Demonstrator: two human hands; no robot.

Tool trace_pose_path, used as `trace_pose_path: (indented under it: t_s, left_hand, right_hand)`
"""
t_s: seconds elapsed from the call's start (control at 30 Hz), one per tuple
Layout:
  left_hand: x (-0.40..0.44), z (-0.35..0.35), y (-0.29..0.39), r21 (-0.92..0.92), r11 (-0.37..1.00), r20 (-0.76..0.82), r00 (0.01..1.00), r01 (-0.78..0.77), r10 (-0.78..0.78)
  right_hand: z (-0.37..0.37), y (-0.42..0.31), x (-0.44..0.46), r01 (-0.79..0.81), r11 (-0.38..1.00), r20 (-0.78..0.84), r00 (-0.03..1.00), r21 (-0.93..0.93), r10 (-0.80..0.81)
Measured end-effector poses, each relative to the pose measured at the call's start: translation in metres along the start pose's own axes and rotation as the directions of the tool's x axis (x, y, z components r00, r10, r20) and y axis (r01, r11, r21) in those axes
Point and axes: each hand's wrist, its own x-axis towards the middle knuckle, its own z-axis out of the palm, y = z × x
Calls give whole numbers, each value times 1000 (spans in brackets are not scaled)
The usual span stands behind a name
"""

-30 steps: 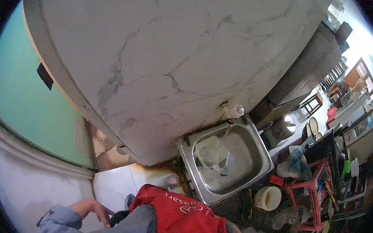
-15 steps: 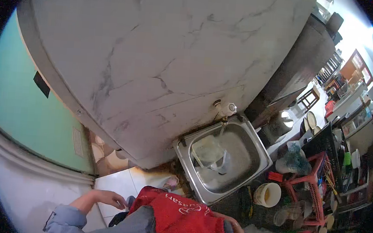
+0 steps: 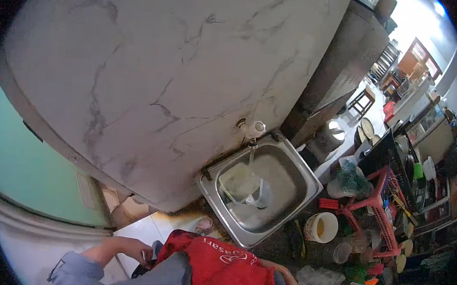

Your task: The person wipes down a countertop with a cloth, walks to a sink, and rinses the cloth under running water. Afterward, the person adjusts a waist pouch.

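My left hand (image 3: 137,250) is at my left side next to the red apron (image 3: 220,266), its fingers bent down. A small pale patch shows at its fingertips; I cannot make out what it is. My right hand (image 3: 281,272) lies along the apron's other edge, its fingers mostly hidden. In front of me is a steel sink (image 3: 223,216) with water running from the tap (image 3: 256,131). A pale, translucent square container (image 3: 240,183) sits tilted in the basin, with a clear plastic piece (image 3: 262,193) beside it.
Right of the sink stand a white bucket (image 3: 321,227) with yellowish contents, a red plastic rack (image 3: 379,216) and a bag with green mesh (image 3: 350,180). A clear plastic bag (image 3: 318,280) lies near my right arm. A marbled wall (image 3: 192,60) rises behind the sink; a green door (image 3: 25,165) is at left.
The view has shifted, so the sink and wall appear further left. My left hand's fingers, loosely stretched before, are now bent downward. My right hand has barely moved.
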Motion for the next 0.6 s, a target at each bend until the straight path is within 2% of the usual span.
trace_pose_path:
  t_s: [0.03, 0.07, 0.1, 0.13, 0.17, 0.2, 0.23, 0.27, 0.3, 0.33, 0.37, 0.4, 0.47, 0.5, 0.53, 0.6]
  left_hand:
    - [-1, -3, -2, 8, 1000, 44, 999, 29, -30]
    - [0, -4, -6, -4, 999, 45, 999, 31, -31]
    - [1, -4, -11, -31, 998, 9, 999, 46, -46]
    - [-3, -1, -15, -69, 996, -25, 998, 64, -66]
    - [-7, -5, -8, -96, 993, -15, 998, 65, -66]
    - [-3, -3, -22, -167, 984, -17, 998, -62, 61]
    - [-7, -6, -20, -251, 964, 15, 996, -85, 91]
    - [-9, -5, -23, -282, 953, 1, 994, -109, 113]
    - [-10, -8, -24, -237, 971, 62, 998, -16, 31]
    - [-7, 1, -48, -336, 940, 34, 997, -53, 68]
    - [-14, 3, -48, -379, 924, 22, 997, -57, 70]
    - [-19, 11, -43, -466, 885, 18, 1000, 7, 1]
    - [-18, 31, -53, -568, 822, 10, 998, -41, 56]
    - [-19, 39, -55, -583, 812, 0, 998, -45, 55]
    - [-21, 48, -56, -638, 770, 53, 997, -12, 59]
    - [-25, 60, -56, -699, 715, 92, 993, 16, 67]
  right_hand:
    - [-2, -8, 1, -28, 999, 0, 1000, -24, 28]
    - [10, -76, -35, -37, 999, 8, 999, -25, 37]
    - [67, -166, -35, -108, 944, 1, 993, -313, 114]
    - [111, -270, -7, -163, 801, -16, 982, -576, 189]
    - [119, -276, 10, -169, 928, -130, 983, -333, 132]
    - [124, -278, 22, -143, 987, -252, 960, -70, 121]
    - [121, -284, 30, -101, 903, -229, 973, -417, 3]
    - [118, -290, 40, -24, 706, -142, 984, -708, -108]
    - [122, -298, 52, 16, 677, -96, 987, -736, -128]
    - [130, -308, 61, 61, 648, -48, 988, -759, -149]
    - [146, -322, 66, 57, 681, -28, 993, -730, -113]
    - [154, -327, 74, 70, 679, 12, 996, -731, -89]
    - [162, -332, 86, 135, 564, 86, 990, -814, -114]
    - [168, -325, 91, 23, 853, 3, 1000, -521, -25]
    - [171, -330, 91, 23, 848, 18, 1000, -529, -16]
    - [193, -363, 89, 175, 498, 155, 985, -849, -82]
